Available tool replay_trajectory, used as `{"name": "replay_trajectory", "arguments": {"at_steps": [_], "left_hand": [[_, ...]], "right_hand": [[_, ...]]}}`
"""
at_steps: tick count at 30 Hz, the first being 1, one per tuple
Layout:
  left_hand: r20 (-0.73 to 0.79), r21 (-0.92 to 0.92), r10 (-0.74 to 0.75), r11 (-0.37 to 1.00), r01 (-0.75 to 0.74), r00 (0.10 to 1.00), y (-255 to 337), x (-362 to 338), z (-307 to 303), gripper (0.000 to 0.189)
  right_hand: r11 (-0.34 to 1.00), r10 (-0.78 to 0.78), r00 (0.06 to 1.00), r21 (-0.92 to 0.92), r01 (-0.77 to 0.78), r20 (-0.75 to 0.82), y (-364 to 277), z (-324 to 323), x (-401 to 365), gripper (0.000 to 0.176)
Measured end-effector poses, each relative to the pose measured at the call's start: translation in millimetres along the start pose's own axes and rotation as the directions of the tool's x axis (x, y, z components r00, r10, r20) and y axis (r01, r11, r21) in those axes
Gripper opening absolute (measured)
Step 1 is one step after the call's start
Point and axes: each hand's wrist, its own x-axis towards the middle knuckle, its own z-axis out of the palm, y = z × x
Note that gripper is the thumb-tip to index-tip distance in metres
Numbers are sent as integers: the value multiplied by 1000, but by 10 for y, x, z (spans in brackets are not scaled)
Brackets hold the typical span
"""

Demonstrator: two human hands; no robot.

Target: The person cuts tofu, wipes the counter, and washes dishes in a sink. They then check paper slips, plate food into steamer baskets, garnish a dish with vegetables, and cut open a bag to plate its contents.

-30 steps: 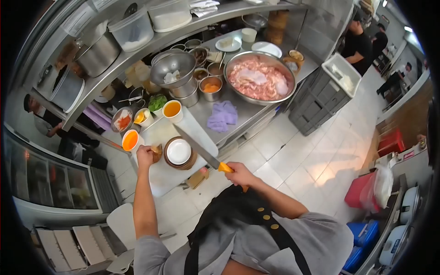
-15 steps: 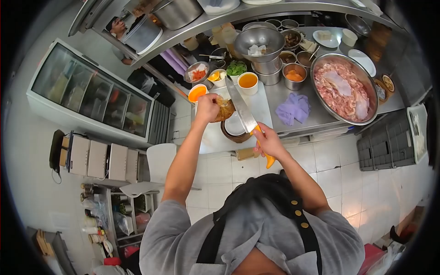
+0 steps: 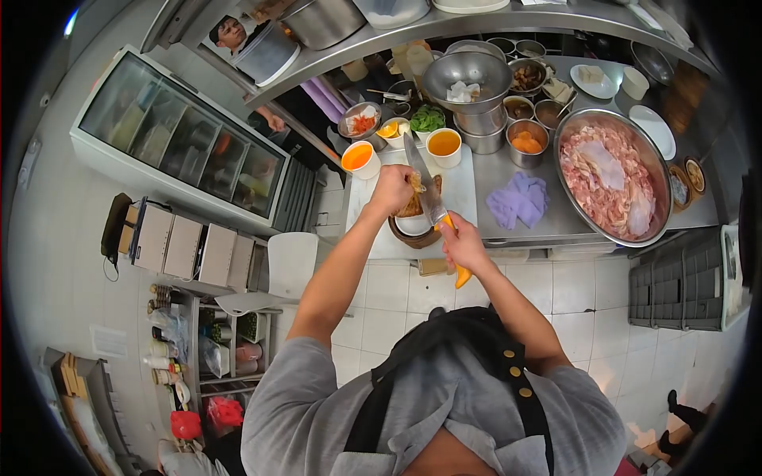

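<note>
My left hand [image 3: 393,189] is closed on a browned piece of food [image 3: 412,205] above a round white dish [image 3: 413,225]. A brown round container [image 3: 406,237] surrounds that dish on the white board [image 3: 460,186]. In my right hand [image 3: 463,242] is the orange handle of a large knife [image 3: 425,176], its blade pointing away from me, beside the food. Part of the food shows on each side of the blade. Beyond my hands stand white cups, one with orange liquid [image 3: 359,157] and one with amber liquid [image 3: 444,144].
To the right are a purple cloth [image 3: 517,200] and a large steel bowl of raw meat [image 3: 613,184]. Steel pots and a colander [image 3: 468,78] stand at the back under a shelf [image 3: 381,36]. Another person [image 3: 232,33] is at the upper left, near a glass-door fridge [image 3: 182,147].
The knife blade now lies across the food instead of to its right. My left hand and the food are nearer the knife. The camera view has shifted, and the other person's hand now shows.
</note>
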Motion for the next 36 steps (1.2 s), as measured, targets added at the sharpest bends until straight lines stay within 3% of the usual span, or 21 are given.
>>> {"name": "replay_trajectory", "arguments": {"at_steps": [3,5,8,9,10,12,13,14,15,16,18,19,20,21,24,26,29,30,33,35,36], "left_hand": [[1,-1,59,998,-59,998,-89,66,91,13],[73,154,99,982,-109,992,-132,87,129,10],[100,206,-61,978,40,993,-191,97,88,15],[93,200,-71,979,51,993,-212,69,58,15],[63,184,-70,981,57,996,-237,32,2,12],[37,167,-91,982,84,995,-335,-127,-72,9],[43,120,-127,985,121,991,-374,-158,-109,10],[50,70,-162,985,158,986,-391,-187,-118,11],[46,67,-161,985,158,986,-405,-210,-117,11],[42,37,-177,984,176,983,-427,-217,-135,12],[26,3,-199,980,199,980,-435,-250,-174,13],[19,-15,-168,986,168,986,-415,-253,-185,16],[15,-34,-139,990,139,990,-399,-263,-175,19],[1,-72,-147,987,147,989,-410,-269,-154,20],[16,-18,-140,990,141,990,-395,-282,-126,17],[23,-29,-137,990,138,990,-363,-284,-133,19],[34,-75,-129,989,131,991,-362,-245,-78,19],[39,-23,-88,996,89,995,-380,-215,-51,18],[4,33,-42,999,42,999,-479,-179,-63,16],[-46,28,-33,999,34,998,-521,-134,-137,15],[7,14,-89,996,88,996,-533,-158,-235,13]], "right_hand": [[1000,9,997,24,-11,73,48,-60,70,31],[998,19,976,59,-33,215,126,-161,32,28],[990,135,944,7,-144,300,-31,-362,-693,28],[988,105,942,76,-136,318,-26,-455,-849,32],[978,189,944,33,-206,272,-11,-572,-906,37],[961,59,998,-270,-67,-39,199,-676,-718,38],[960,61,997,-271,-68,-37,378,-726,-490,38],[825,-312,949,-506,251,-39,563,-780,-203,37],[530,-635,771,-695,486,55,636,-797,-10,37],[522,-641,765,-696,492,60,593,-760,100,37],[784,-323,946,-562,263,-8,428,-580,218,39],[780,-327,945,-565,269,-1,335,-462,209,39],[952,-111,994,-288,104,-11,128,-302,108,42],[994,104,994,11,-105,45,8,-165,51,45],[987,102,987,112,-116,122,190,170,145,49],[990,107,991,84,-115,85,234,338,171,48],[986,106,992,123,-114,69,218,415,172,43],[989,86,991,109,-96,101,223,414,164,34],[997,52,955,44,-68,293,138,213,-338,25],[986,160,949,0,-166,273,-46,-76,-765,36],[987,160,948,-13,-162,274,83,-248,-632,36]]}}
